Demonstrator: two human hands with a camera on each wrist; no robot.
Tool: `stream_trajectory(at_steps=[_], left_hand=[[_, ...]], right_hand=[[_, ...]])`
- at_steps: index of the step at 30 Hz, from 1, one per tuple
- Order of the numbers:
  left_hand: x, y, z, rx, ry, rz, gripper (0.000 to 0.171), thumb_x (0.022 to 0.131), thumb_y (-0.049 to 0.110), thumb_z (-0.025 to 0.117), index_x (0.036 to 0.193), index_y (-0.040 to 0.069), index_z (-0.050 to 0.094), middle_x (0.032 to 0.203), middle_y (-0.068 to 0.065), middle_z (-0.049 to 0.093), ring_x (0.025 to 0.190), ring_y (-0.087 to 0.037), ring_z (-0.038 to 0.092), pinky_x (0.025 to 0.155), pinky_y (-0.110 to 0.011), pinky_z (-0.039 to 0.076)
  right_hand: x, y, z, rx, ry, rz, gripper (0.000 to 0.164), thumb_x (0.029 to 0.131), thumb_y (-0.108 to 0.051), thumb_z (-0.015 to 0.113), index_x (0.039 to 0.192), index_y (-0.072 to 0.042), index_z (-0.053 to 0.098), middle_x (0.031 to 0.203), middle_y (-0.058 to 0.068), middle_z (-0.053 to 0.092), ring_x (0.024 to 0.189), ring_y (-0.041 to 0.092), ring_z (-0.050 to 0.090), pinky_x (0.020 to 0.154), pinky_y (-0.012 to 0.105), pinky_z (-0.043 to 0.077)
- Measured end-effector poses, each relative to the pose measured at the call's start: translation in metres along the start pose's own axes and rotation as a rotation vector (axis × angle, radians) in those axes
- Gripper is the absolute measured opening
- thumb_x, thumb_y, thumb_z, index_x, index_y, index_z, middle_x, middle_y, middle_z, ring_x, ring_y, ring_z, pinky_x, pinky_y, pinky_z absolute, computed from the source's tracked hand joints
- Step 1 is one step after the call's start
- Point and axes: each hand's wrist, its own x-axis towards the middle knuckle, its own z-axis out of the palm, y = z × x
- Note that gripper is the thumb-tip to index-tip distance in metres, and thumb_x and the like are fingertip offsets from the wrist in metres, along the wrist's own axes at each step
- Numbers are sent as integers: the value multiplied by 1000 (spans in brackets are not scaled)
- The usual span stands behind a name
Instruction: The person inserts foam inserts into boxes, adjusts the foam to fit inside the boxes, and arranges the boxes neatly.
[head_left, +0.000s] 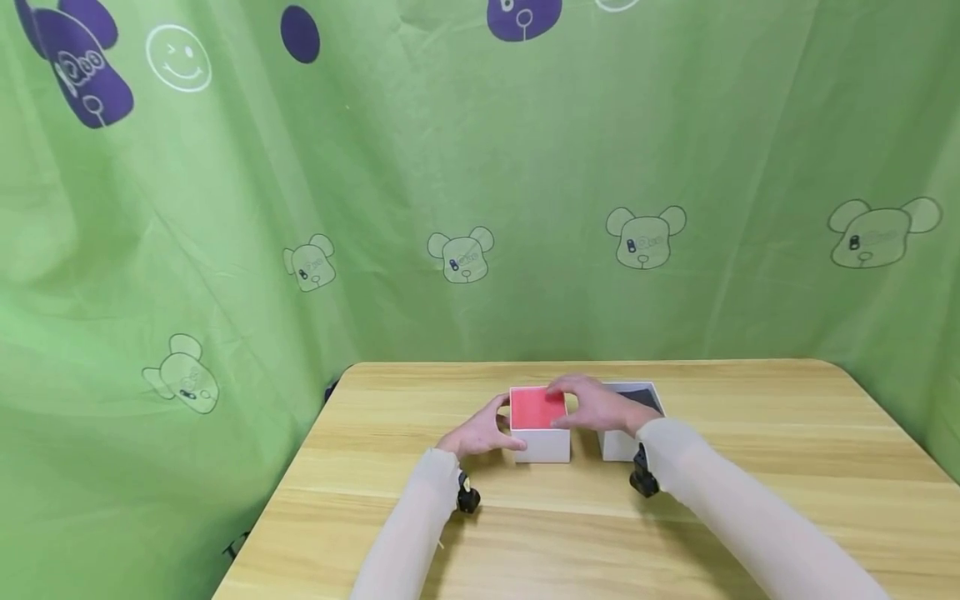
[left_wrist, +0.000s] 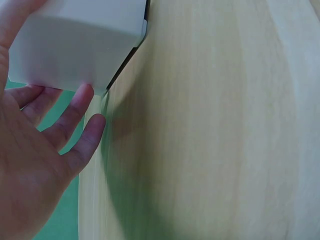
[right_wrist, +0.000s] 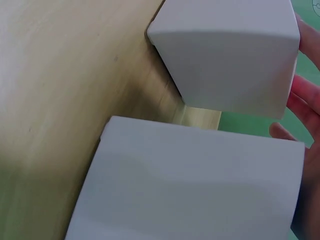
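Note:
A white square box with a red top face or inside (head_left: pixel 537 408) stands on the table between both hands. My left hand (head_left: pixel 480 432) holds its left side, thumb along the near face and fingers at the far side; in the left wrist view the little finger is off the white wall (left_wrist: pixel 70 50). From the right, my right hand (head_left: pixel 597 404) reaches over the red-topped box's right rim, fingers spread from thumb. In the right wrist view its fingertips (right_wrist: pixel 305 97) are at this box's (right_wrist: pixel 230 70) top edge. A larger white box (head_left: pixel 619 447) with dark inside stands partly hidden behind the right hand.
The wooden table (head_left: pixel 525 533) has its far edge just behind the boxes. A green curtain (head_left: pixel 555 167) with bear prints hangs behind and on both sides. A narrow gap separates the two boxes.

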Motion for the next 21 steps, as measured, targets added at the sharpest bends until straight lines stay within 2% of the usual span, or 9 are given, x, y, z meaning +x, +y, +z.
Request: stream_trajectory(at_steps=[7,12,21], left_hand=[[2,2,1,-20,3,6,89,76,8,79,146,11,24,136,-4,42,107,-19,55,85,-29,49],[2,2,1,-19,3,3,90,76,8,79,147,11,24,137,-5,41,108,-20,55,85,-29,49],[1,-1,2,-15,2,-4,91,76,10,80,147,12,24,137,-5,42,108,-20,55,85,-30,49]], right_hand=[[-2,6,-6,-68,40,-31,49,77,-42,76,115,-14,65,121,1,58,119,28,47,100,51,36],[-1,7,-6,-78,24,-16,45,77,-44,75,111,-16,65,121,2,58,119,29,47,99,52,36],[0,-1,-7,-99,11,9,47,74,-40,78,110,-11,66,113,2,61,113,30,50,97,50,38]])
